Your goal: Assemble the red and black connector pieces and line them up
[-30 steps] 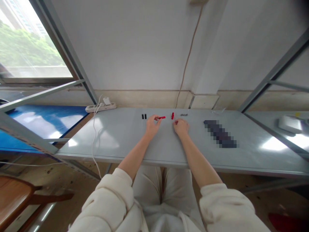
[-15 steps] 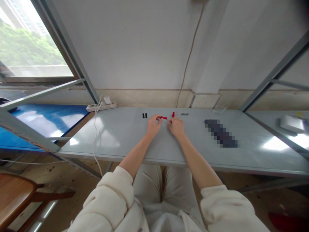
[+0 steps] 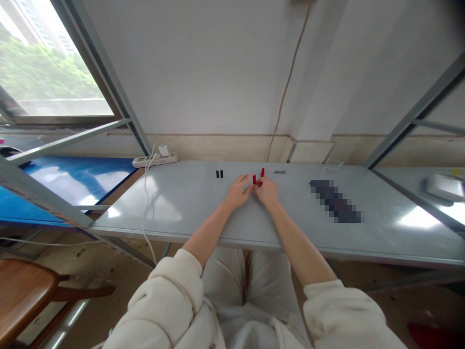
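Note:
Over the middle of the grey table, my left hand (image 3: pixel 238 192) and my right hand (image 3: pixel 267 192) meet around a small red cylindrical piece (image 3: pixel 254 179), which stands upright between their fingertips. The fingers of both hands are closed on it, though the exact contact is too small to see. Just beyond my right fingers, a second red cylindrical piece (image 3: pixel 262 171) rests on the table. Two short black cylinders (image 3: pixel 219 173) stand side by side to the left. A row of several small metallic parts (image 3: pixel 279 172) lies to the right.
A white power strip (image 3: pixel 155 159) with a plug and cable sits at the table's back left. A dark pixelated item (image 3: pixel 336 201) lies to the right. Metal frame posts (image 3: pixel 392 121) rise at both sides, and a wooden chair (image 3: pixel 29 295) stands at lower left.
The red piece that my left hand held nearly level is now upright. My left hand has moved right, up to my right hand, closing the gap between them.

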{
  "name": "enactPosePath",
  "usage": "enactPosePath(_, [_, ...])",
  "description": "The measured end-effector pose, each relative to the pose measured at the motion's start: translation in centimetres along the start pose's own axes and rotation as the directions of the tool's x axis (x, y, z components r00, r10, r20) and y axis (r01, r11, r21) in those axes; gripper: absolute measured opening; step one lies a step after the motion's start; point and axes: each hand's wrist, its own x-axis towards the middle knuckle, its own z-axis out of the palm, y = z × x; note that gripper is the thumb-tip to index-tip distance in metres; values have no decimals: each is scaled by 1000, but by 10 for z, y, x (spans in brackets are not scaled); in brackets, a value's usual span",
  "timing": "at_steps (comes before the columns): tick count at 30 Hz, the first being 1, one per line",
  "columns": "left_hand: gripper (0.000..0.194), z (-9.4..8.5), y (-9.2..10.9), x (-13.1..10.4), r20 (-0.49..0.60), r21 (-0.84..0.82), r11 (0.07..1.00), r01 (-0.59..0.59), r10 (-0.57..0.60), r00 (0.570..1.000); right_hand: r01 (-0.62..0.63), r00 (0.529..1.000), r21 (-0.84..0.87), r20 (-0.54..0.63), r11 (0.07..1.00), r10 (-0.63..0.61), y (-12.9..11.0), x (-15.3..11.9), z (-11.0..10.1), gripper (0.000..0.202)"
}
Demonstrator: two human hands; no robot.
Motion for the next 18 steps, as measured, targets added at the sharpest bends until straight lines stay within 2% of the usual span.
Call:
enactPosePath(11, [40, 2, -3, -2, 25, 53, 999, 10, -11, 1000, -45, 999, 10, 8, 999, 45, 0, 0, 0, 14])
enactPosePath(18, [38, 4, -4, -2, 30, 51, 999, 1, -2, 1000, -27, 1000, 0, 8, 1000, 27, 1, 0, 0, 14])
